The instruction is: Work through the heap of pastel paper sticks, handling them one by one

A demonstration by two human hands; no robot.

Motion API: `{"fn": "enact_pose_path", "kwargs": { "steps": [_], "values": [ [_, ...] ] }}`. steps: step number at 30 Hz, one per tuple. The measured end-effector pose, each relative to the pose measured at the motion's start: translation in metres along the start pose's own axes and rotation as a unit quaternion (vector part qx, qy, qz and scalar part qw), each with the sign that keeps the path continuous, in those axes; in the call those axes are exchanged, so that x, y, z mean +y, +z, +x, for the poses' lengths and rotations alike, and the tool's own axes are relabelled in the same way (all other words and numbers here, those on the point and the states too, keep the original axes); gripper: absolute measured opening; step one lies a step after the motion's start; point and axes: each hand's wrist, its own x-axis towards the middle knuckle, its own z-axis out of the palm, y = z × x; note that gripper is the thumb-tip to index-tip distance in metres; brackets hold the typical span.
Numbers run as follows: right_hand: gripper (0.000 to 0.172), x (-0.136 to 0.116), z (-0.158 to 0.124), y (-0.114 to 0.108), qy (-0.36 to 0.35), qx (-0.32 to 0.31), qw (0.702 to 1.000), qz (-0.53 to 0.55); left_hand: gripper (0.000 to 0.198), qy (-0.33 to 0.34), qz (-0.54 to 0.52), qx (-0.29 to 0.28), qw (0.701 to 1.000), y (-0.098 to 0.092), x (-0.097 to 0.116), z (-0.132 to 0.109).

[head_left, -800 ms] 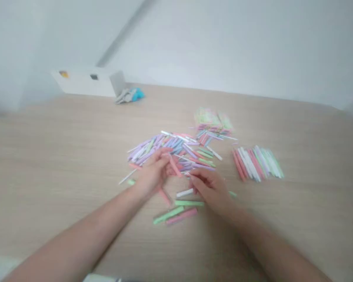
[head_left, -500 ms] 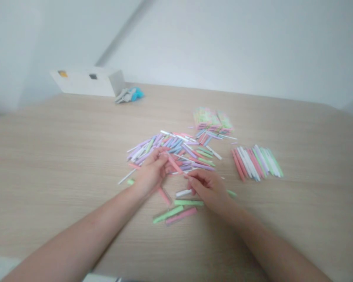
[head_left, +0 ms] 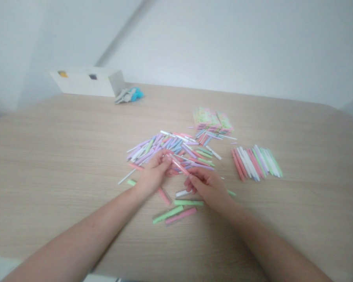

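Pink stick (head_left: 179,165) pinched by the left hand (head_left: 154,172) and right hand (head_left: 207,186) over a loose pastel pile (head_left: 161,145).
Wooden table (head_left: 61,156) carries the pile and, to its right, a sorted row of sticks (head_left: 254,163); both hands are closed, gripping the stick's opposite ends above the pile's near edge.

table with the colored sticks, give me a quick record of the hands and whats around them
left hand: at one end of a pink stick
right hand: at the other end of it
beyond the hands: pile of loose pastel sticks
to the right: row of lined-up sticks
behind the pile: stack of colored paper
nearer the person: loose green and pink sticks
surface: wooden table
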Motion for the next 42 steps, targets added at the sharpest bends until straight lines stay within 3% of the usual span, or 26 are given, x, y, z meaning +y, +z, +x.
{"fn": "enact_pose_path", "kwargs": {
  "steps": [5, 12, 23, 34, 42],
  "values": [
    [0.015, 0.001, 0.003, -0.002, 0.014, -0.005, 0.996, 0.092, 0.028, 0.015, 0.051, 0.000, 0.999, -0.006, -0.005, 0.004],
    [0.018, 0.000, 0.003, -0.005, 0.070, -0.033, 0.972, 0.220, 0.030, 0.001, 0.043, -0.005, 0.999, -0.005, -0.005, 0.004],
    [0.023, 0.003, 0.004, -0.010, 0.024, -0.080, 0.966, 0.246, 0.024, -0.067, -0.037, -0.011, 0.997, 0.001, 0.003, 0.001],
    [0.021, -0.001, 0.006, -0.016, 0.014, -0.029, 0.960, 0.279, 0.024, -0.095, -0.057, -0.033, 0.993, 0.001, 0.002, 0.000],
    [0.021, 0.000, 0.009, -0.021, 0.004, 0.033, 0.965, 0.262, 0.019, -0.112, 0.039, -0.137, 0.983, -0.006, -0.005, -0.003]
  ]
}}
